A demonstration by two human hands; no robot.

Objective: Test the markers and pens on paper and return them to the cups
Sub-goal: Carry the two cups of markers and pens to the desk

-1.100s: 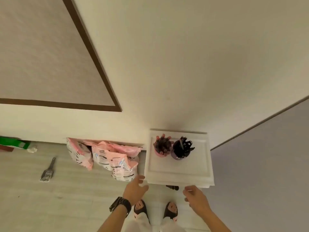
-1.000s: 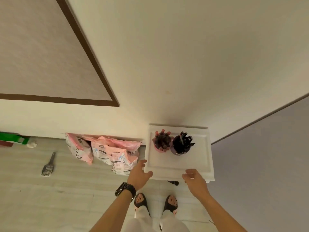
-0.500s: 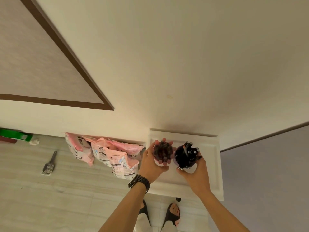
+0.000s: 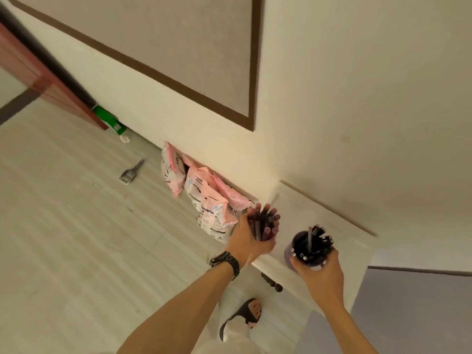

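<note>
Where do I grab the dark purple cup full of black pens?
Hold the dark purple cup round its side wall, coming from the near side like the right hand does. Black pens stick out the open top, so there's no grip there.

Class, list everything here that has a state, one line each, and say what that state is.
Left hand, gripping the pink cup.
Right hand, gripping the purple cup.
Markers, upright in the pink cup, filling it.
Pens, standing in the purple cup.
Pink bags, leaning against the wall.
Brush, lying flat on the floor.
</note>
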